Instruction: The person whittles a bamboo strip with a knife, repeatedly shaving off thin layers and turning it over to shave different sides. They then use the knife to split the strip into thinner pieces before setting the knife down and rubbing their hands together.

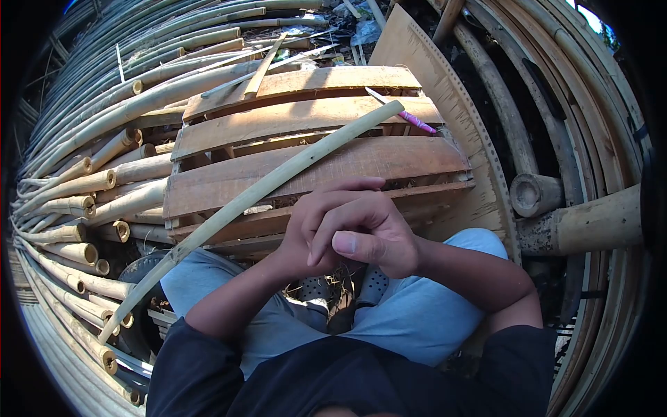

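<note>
My left hand [300,224] and my right hand [381,226] are clasped together above my lap. The fingers of my right hand fold over my left hand, whose fingers are partly hidden and pressed against the right. Neither holds a tool. Just beyond them is a low slatted wooden platform [306,165]. A long split bamboo strip [257,186] lies diagonally across it, its lower end reaching past my left knee. A knife [419,124] with a pink and white handle rests on the platform's far right, by the strip's upper end.
Bamboo poles [69,205] are stacked along the left. A thin wooden board [445,90] leans at the platform's right. Thick bamboo [597,221] and long curved-looking strips stand farther right. Narrow slivers [266,66] lie on the platform's far edge. A tyre [139,271] sits beside my left knee.
</note>
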`<state>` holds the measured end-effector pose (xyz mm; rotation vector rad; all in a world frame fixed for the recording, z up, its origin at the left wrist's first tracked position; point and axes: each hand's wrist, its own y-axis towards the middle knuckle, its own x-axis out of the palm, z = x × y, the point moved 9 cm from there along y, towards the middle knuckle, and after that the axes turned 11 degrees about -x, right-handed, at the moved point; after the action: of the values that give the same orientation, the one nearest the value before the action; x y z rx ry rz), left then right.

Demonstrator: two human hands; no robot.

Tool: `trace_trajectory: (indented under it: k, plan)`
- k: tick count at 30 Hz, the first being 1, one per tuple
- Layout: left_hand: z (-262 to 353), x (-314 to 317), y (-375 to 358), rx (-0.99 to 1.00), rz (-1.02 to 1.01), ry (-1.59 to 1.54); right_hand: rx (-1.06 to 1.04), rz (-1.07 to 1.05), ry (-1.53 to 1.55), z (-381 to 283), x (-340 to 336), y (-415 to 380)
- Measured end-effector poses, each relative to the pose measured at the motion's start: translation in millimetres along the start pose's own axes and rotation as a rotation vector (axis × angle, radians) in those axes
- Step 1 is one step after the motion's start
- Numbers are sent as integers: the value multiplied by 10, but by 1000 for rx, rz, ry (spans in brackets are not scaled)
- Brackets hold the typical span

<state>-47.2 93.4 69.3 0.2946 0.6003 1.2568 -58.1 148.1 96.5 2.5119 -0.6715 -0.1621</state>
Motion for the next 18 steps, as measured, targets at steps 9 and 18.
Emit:
trace_trajectory:
  k: [9, 18]
  plan:
    - [44, 2, 116, -149, -105, -363, 302, 38, 97, 115, 53, -66]
    - [16, -19, 102, -224, -127, -202, 363, -62, 350, 118, 16, -73]
